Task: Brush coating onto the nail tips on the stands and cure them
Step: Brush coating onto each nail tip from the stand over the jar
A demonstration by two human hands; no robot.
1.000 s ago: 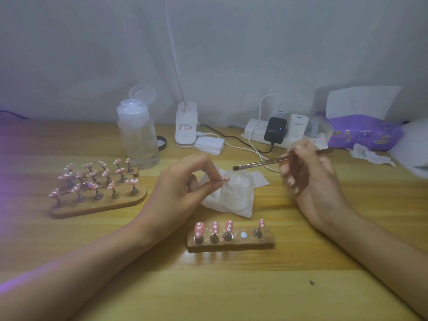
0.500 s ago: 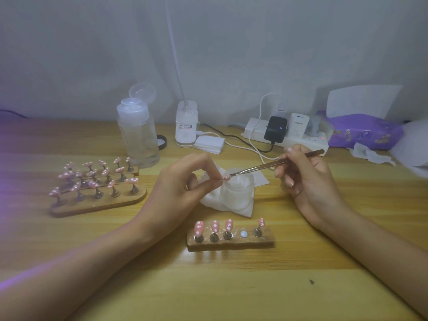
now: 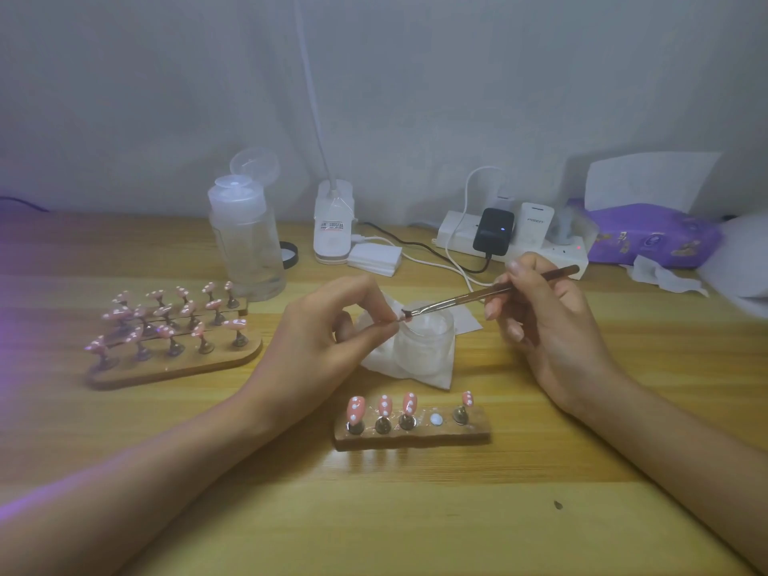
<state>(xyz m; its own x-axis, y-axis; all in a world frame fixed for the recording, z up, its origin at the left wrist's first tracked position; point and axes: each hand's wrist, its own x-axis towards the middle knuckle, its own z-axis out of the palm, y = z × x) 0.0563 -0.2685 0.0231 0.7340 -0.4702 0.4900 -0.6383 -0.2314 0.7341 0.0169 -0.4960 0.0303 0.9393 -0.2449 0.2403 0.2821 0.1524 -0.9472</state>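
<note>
Frosted glass forms the small jar, which stands on a crumpled white tissue mid-desk; what it holds looks pale, and nothing more can be told. Behind it to the left, a clear plastic bottle has its flip lid open, and its fill level is hard to read.

The left hand pinches one pink nail tip between thumb and forefinger just over the jar's rim. The right hand grips a thin brush like a pen, bristles touching that tip.

On the wooden desk nearer the person, a short stand carries four pink tips with white dots on metal pegs, plus one bare pale disc between the third and fourth. A longer stand at left holds rows of pink tips.

Fingers hide most of the pinched tip, and the left stand's tips are blurred.
</note>
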